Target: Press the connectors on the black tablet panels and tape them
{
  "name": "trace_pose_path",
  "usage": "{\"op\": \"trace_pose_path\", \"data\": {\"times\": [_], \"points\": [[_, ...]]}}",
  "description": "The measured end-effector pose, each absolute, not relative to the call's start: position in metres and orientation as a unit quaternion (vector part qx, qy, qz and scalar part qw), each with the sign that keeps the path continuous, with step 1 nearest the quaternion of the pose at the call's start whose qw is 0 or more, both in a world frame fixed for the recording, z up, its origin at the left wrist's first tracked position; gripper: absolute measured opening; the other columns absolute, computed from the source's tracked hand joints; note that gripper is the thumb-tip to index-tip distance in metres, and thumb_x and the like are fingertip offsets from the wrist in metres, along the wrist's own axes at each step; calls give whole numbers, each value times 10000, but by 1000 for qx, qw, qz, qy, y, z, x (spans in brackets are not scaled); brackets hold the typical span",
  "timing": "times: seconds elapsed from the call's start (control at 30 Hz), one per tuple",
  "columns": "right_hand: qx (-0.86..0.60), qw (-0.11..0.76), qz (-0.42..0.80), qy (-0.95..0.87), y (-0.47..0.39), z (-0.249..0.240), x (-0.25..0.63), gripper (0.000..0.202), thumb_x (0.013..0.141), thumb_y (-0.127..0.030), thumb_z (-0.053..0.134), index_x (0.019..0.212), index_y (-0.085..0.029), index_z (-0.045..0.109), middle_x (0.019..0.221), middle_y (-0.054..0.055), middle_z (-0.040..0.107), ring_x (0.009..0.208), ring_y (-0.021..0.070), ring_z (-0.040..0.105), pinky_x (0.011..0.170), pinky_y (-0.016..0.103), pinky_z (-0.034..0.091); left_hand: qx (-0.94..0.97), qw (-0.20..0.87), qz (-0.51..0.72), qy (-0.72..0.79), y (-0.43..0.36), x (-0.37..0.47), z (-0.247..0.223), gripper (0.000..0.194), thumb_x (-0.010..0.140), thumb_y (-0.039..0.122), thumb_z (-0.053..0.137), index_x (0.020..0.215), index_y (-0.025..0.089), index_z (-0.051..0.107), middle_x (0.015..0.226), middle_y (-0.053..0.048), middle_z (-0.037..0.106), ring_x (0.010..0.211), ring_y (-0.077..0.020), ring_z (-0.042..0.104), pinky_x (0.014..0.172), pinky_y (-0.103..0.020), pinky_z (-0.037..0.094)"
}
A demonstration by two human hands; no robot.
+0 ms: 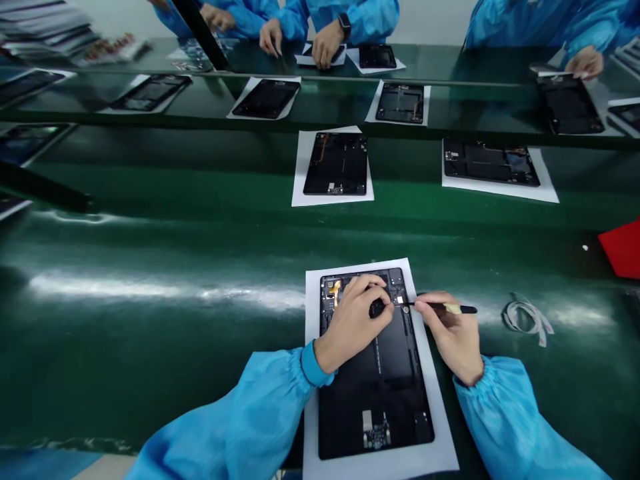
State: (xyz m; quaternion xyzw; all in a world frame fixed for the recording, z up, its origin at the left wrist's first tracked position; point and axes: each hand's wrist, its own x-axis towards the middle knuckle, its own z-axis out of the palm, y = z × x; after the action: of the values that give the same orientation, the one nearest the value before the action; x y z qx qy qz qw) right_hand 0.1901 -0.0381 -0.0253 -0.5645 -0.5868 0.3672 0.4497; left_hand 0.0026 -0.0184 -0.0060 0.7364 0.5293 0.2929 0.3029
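An opened black tablet housing [350,400] lies on a white sheet [443,450], its inner parts facing up. My left hand [356,321] is over the upper part of the housing, thumb and index finger closed around a small dark part [377,307]. In my right hand [453,333], at the housing's right edge, is a thin black tool [467,309] with a pale band, held in a pinch. The tool's tip points left, near a small white square [399,300]. My left hand hides some of the inner parts.
Two more tablet housings [345,163] [500,163] lie on white sheets further back. A coiled white strip [525,319] and a red object [623,250] are at the right. Beyond a raised shelf [200,120] bearing tablets, people in blue sleeves work.
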Motion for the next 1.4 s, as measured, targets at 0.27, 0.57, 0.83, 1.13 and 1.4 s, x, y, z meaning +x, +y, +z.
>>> {"op": "trace_pose_path", "data": {"times": [0.27,0.57,0.83,1.13,1.4], "points": [[-580,453,367,-569,-38,-24,188,114,862,-318,642,865,-215,692,856,38,682,811,179,652,712,291,545,744,292,279,532,-18,2,-6,88,792,110,613,766,194,617,1069,-49,582,1004,-222,538,889,-383,435],[-561,427,397,-588,-34,-22,185,148,821,-351,689,852,-213,730,868,48,733,818,207,687,770,344,563,725,306,292,543,-15,5,-4,108,751,90,639,740,196,616,1102,-53,560,1061,-236,528,916,-400,430],[-558,431,419,-573,-33,-24,186,137,818,-340,696,847,-213,738,883,52,739,825,213,696,782,349,559,718,321,284,548,-14,5,-1,109,739,83,644,713,186,620,1108,-61,551,1087,-244,528,937,-410,425],[-533,422,406,-610,-31,-23,187,115,855,-319,660,856,-223,722,875,34,730,839,190,680,784,319,539,731,284,279,554,-17,8,-4,105,737,87,628,718,184,593,1111,-54,546,1015,-227,525,914,-398,425],[-546,437,414,-583,-31,-20,192,115,842,-316,669,818,-210,705,831,35,707,783,180,671,691,284,546,729,296,273,554,-17,7,-4,119,743,91,638,705,188,580,1119,-45,536,1056,-226,511,936,-392,403]]}}
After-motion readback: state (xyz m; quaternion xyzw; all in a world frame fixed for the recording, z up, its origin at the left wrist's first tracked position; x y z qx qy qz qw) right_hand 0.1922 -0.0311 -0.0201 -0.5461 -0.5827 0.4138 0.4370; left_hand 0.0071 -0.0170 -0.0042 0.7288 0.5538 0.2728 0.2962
